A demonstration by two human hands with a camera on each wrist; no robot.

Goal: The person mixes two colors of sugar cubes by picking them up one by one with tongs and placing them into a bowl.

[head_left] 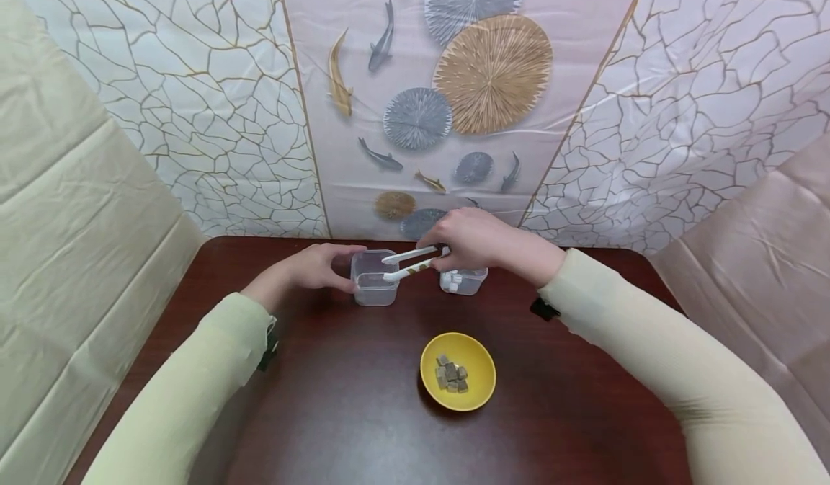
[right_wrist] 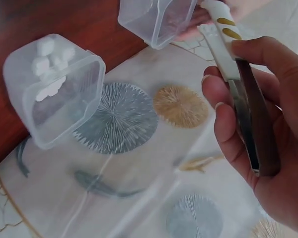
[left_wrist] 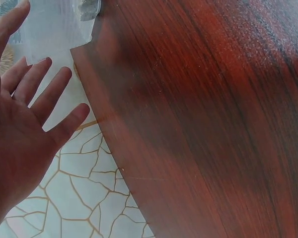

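At the back of the table my left hand (head_left: 313, 267) holds a clear plastic container (head_left: 375, 296), thumb on its near side and index finger along the far side. My right hand (head_left: 472, 240) grips a pair of tongs (head_left: 410, 270) with white ends, gold marks and dark handles (right_wrist: 258, 124). The white tips reach over the container's opening and stand apart in the head view; whether anything lies between them cannot be told. Below the right hand stands a second clear container (head_left: 472, 283), holding several white cubes (right_wrist: 48, 62) and partly covered by that hand.
A yellow bowl (head_left: 483, 370) with several grey-brown cubes (head_left: 452, 372) stands nearer the front of the dark red wooden table (head_left: 337, 398). A patterned cloth wall (head_left: 363, 204) rises right behind the table's back edge, close to both containers. Pale cloth panels flank the sides.
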